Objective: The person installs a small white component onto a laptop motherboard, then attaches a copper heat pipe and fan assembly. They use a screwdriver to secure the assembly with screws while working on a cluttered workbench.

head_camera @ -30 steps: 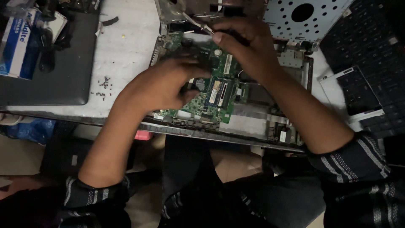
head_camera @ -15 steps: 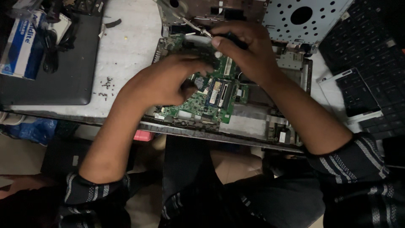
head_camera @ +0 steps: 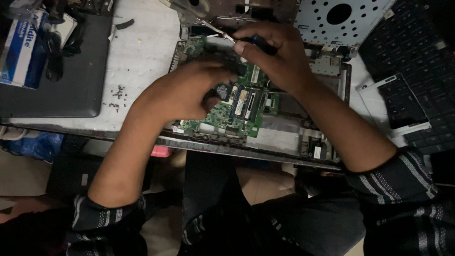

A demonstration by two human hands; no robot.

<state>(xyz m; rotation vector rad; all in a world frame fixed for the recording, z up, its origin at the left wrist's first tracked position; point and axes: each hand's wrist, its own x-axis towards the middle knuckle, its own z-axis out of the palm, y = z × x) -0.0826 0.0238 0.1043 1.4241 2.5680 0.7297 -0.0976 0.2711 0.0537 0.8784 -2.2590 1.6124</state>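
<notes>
The right hand (head_camera: pixel 275 57) pinches a slim tool, apparently a small screwdriver (head_camera: pixel 226 35), its grip closed tight around the dark handle while the thin metal shaft pokes out toward the upper left. The left hand (head_camera: pixel 182 92) lies curled on the green motherboard (head_camera: pixel 227 114), fingers pressing down; whether they close on anything I cannot tell. The board sits in the opened laptop chassis (head_camera: pixel 294 137) at the near edge of the counter (head_camera: pixel 137 61). The screwdriver's long axis runs low and slanted, tip toward the far-left corner of the board. From here, I judge a slip of that tip could scratch traces or chip a component, since the board is bare. Loose dark screws (head_camera: pixel 116 92) lie scattered left of the chassis, beside a closed black laptop (head_camera: pixel 57 80); a removed keyboard (head_camera: pixel 412 66) lies at right.
</notes>
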